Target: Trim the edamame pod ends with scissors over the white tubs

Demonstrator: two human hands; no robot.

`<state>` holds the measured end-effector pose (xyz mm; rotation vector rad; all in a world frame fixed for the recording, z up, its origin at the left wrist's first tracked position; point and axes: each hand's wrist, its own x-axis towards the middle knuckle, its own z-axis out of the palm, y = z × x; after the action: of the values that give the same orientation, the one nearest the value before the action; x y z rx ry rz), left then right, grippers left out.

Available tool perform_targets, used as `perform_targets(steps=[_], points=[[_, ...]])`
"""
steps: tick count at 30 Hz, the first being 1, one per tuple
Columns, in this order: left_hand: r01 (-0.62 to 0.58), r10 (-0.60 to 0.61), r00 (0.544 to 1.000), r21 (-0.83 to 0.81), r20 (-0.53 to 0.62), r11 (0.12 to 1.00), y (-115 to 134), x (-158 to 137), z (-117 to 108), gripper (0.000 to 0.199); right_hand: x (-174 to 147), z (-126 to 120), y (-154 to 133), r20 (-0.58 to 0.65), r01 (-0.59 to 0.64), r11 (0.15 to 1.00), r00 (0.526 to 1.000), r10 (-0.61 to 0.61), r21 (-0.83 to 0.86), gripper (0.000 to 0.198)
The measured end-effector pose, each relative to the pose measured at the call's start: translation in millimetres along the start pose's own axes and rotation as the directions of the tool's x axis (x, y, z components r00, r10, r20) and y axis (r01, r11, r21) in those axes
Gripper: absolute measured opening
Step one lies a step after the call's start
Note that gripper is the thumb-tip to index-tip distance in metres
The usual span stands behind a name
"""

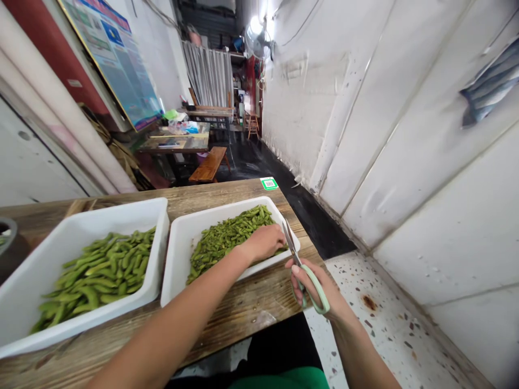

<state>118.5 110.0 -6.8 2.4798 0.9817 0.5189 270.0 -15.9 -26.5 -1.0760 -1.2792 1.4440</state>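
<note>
My right hand (pixel 314 289) grips scissors (pixel 313 283) with pale green handles, the blades pointing up and slightly parted. The blade tips are beside the right end of a white plastic tray (pixel 172 265). Inside that tray lies a heap of green soybean pods (pixel 227 235), many of them small. My left hand (pixel 265 241) reaches over the heap to the tray's right end, its fingers curled down. What those fingers hold, if anything, is hidden. To the left, a second white tray (pixel 162 216) contains larger, loose green soybean pods (pixel 107 270).
Both trays stand on a wooden table (pixel 259 316) with a green QR-code card (pixel 269 183) at its far corner. A dark round pot (pixel 12 248) is at the left edge. Beyond are a wooden bench (pixel 210 163) and a cluttered table (pixel 178 141). A white wall (pixel 405 162) runs along the right.
</note>
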Motion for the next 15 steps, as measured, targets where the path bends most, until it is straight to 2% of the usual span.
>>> perform_targets(steps=[1, 3, 5, 7, 9, 11, 15], points=[[0.026, -0.028, 0.999, -0.054, -0.040, 0.998, 1, -4, -5, 0.013, 0, 1, 0, -0.005, 0.001, 1.000, 1.000, -0.001, -0.020, 0.035], [0.118, -0.155, 0.980, -0.267, -0.122, 0.956, 1, -17, -14, 0.016, 1, 2, 2, -0.010, -0.001, 0.998, 1.000, 0.000, -0.065, 0.035], [0.217, -0.324, 0.938, -0.520, -0.125, 0.826, 0, -34, -20, 0.021, 2, 5, 5, 0.008, -0.019, 0.994, 1.000, 0.020, -0.107, 0.036], [0.288, -0.458, 0.886, -0.689, -0.072, 0.665, -2, -50, -23, 0.027, 4, 9, 7, 0.040, -0.040, 0.987, 0.998, 0.047, -0.158, 0.036], [0.323, -0.549, 0.833, -0.749, -0.064, 0.578, -3, -63, -23, 0.033, 7, 15, 8, 0.066, -0.036, 0.970, 0.996, 0.053, -0.241, 0.037], [0.341, -0.601, 0.794, -0.752, -0.091, 0.565, -3, -71, -22, 0.037, 9, 21, 6, 0.063, 0.004, 0.927, 0.998, 0.021, -0.375, 0.037], [0.369, -0.653, 0.747, -0.740, -0.124, 0.562, 2, -75, -22, 0.034, 9, 30, -5, 0.038, 0.068, 0.773, 0.998, -0.056, -0.630, 0.035]])
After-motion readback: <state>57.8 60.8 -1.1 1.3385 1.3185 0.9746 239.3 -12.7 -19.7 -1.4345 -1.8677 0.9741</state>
